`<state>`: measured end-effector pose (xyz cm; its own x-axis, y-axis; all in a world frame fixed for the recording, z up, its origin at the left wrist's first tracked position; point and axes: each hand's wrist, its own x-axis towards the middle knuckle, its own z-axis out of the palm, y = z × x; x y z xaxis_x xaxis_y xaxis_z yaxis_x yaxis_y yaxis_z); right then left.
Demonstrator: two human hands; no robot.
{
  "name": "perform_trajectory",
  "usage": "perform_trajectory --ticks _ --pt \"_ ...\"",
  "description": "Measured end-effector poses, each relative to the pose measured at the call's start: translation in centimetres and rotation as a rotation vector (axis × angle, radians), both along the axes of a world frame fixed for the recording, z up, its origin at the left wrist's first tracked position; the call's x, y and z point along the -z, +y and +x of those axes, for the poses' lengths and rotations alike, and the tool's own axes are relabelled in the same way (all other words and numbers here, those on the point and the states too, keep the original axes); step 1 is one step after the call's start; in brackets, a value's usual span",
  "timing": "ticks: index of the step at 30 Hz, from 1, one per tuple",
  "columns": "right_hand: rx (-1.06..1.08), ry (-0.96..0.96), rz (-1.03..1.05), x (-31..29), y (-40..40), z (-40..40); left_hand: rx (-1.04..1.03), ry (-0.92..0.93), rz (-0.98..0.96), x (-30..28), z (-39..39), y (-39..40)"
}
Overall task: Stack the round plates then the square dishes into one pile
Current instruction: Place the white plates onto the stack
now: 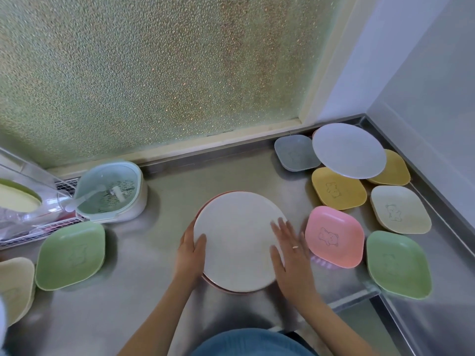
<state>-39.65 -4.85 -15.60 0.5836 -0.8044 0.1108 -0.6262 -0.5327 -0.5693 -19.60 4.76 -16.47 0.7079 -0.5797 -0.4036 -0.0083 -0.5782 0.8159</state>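
2 round plates sit stacked at the middle of the steel counter (pixel 159 253), a cream plate (pixel 237 240) on top of a pink one whose rim (pixel 205 204) shows at the upper left. My left hand (pixel 191 249) holds the left edge of the cream plate, thumb curled over the rim; my right hand (pixel 290 255) lies flat on the right side, fingers straight and spread, gripping nothing. 1 more round plate, the grey plate (pixel 349 150), rests far right on top of some square dishes. I judge these plates to be light, stiff plastic, not fragile but slippery on metal, so the best hold is at the rim, from opposite sides. The square dishes are spread around: a pink dish (pixel 334 236) just beside my right hand, a green dish (pixel 398 263) further right, another green dish (pixel 70 254) at left. The counter ends at a frosted window (pixel 154 68) and a corner wall.
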Motion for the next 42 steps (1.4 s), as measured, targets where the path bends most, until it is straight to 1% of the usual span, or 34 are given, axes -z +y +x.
perform_trajectory --ticks 1,2,4,9,15,16,17,18,20,21,23,24,27,31,34,37,40,41,42 --pt "0.11 -0.004 0.071 -0.1 -0.9 0.1 -0.014 0.001 0.002 0.0 -0.1 -0.2" --pt "0.153 0.006 0.142 0.2 -1.5 0.3 -0.029 -0.002 0.0 0.1 -0.2 -0.4" --pt "0.142 0.041 0.264 0.8 -2.3 0.6 -0.059 0.0 -0.005 0.2 -0.4 -1.1" --pt "0.156 0.095 0.265 0.9 -4.5 1.5 -0.118 0.007 -0.021 -0.2 0.1 -4.2" --pt "0.06 0.122 0.328 0.2 -11.0 3.2 -0.205 -0.005 -0.034 0.0 0.3 -9.4" --pt "0.026 0.125 0.311 0.0 -12.2 3.1 -0.211 -0.012 -0.03 0.2 0.1 -10.1" --pt "0.006 0.136 0.247 -0.1 -13.6 2.9 -0.214 -0.016 -0.023 0.5 -0.1 -10.8" --pt "0.001 0.165 0.136 -0.1 -15.1 2.5 -0.221 -0.017 -0.021 0.7 -0.3 -11.4" --pt "0.068 0.238 -0.1 0.3 -18.6 1.1 -0.234 -0.015 -0.031 0.9 -1.0 -12.4" --pt "0.13 0.286 -0.141 0.4 -20.6 0.2 -0.237 -0.019 -0.034 0.9 -1.4 -12.7" --pt "0.219 0.404 -0.121 0.8 -24.0 -1.6 -0.241 -0.042 -0.021 0.9 -1.9 -13.1" --pt "0.228 0.447 -0.095 1.0 -25.3 -2.4 -0.247 -0.051 -0.013 1.0 -2.0 -13.2" --pt "0.165 0.513 -0.049 1.4 -27.5 -3.4 -0.264 -0.039 -0.012 1.1 -2.0 -13.3" --pt "0.177 0.419 -0.054 1.1 -28.2 -3.4 -0.265 -0.029 -0.008 1.1 -2.0 -13.2" --pt "0.165 0.356 -0.156 0.6 -28.5 -3.5 -0.268 -0.053 0.011 1.0 -2.1 -13.2" --pt "0.189 0.2 -0.216 -0.3 -27.5 -3.4 -0.269 -0.063 0.003 1.0 -2.3 -13.2" --pt "0.112 0.09 -0.231 -0.8 -24.5 -3.1 -0.25 -0.069 0.02 0.7 -2.4 -13.1" --pt "0.064 0.058 -0.261 -0.9 -23.1 -2.9 -0.248 -0.064 0.021 0.7 -2.3 -13.1" --pt "0.008 0.008 -0.333 -0.9 -21.7 -2.6 -0.248 -0.056 0.022 0.6 -2.3 -13.0"
